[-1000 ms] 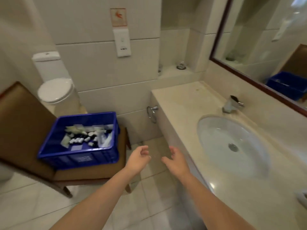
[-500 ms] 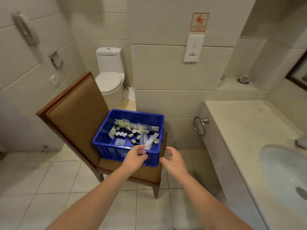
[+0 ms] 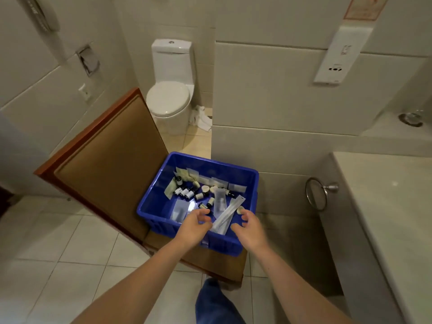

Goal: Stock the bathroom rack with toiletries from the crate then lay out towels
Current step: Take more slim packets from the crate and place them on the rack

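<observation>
The person's left hand (image 3: pixel 193 226) hangs over the near rim of the blue plastic crate (image 3: pixel 153 195), fingers loosely curled with thumb and fingertips a little apart and nothing gripped; whether they brush the contents cannot be told. The right hand (image 3: pixel 249 228), just to its right, is likewise half-curled and holds nothing, its fingertips close to a small round pale cap (image 3: pixel 240 209). Between the two hands lies a long white wrapped packet (image 3: pixel 230 213), slanting towards the near edge. Farther in, the crate holds small dark bottles with white labels (image 3: pixel 184 191), clear sachets (image 3: pixel 179 210) and pale yellowish packets (image 3: pixel 184 174), all loose on its floor. The crate sits on the seat of a wooden-framed chair with brown upholstery (image 3: pixel 109 160), left of the beige stone counter (image 3: pixel 385 195).
</observation>
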### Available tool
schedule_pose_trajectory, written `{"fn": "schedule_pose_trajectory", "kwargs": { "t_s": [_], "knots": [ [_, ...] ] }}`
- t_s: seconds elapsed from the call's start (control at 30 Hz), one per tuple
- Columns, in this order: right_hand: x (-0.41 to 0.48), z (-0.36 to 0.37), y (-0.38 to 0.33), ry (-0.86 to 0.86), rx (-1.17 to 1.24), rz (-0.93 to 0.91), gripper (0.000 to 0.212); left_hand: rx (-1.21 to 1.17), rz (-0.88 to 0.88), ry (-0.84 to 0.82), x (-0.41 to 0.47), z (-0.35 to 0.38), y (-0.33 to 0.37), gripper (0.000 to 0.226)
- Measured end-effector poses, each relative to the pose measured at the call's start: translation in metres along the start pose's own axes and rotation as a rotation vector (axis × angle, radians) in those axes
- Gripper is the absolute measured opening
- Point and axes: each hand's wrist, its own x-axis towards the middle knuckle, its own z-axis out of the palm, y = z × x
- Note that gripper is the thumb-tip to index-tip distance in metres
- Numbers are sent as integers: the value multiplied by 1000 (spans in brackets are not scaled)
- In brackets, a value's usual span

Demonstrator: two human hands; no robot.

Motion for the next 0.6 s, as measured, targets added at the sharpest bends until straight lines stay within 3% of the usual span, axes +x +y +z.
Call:
{"fn": "schedule_pose_trajectory", "kwargs": {
  "t_s": [0.23, 0.33, 0.6],
  "knots": [
    [89, 20, 10, -79, 55, 219, 52, 49, -166, -49, 98, 3, -13, 43],
    [114, 28, 17, -90, 98, 315, 38, 56, -234, -86, 128, 9, -24, 42],
    [173, 58, 45, -81, 205, 580, 39, 98, -311, -259, 198, 33, -63, 42]
  ]
}}
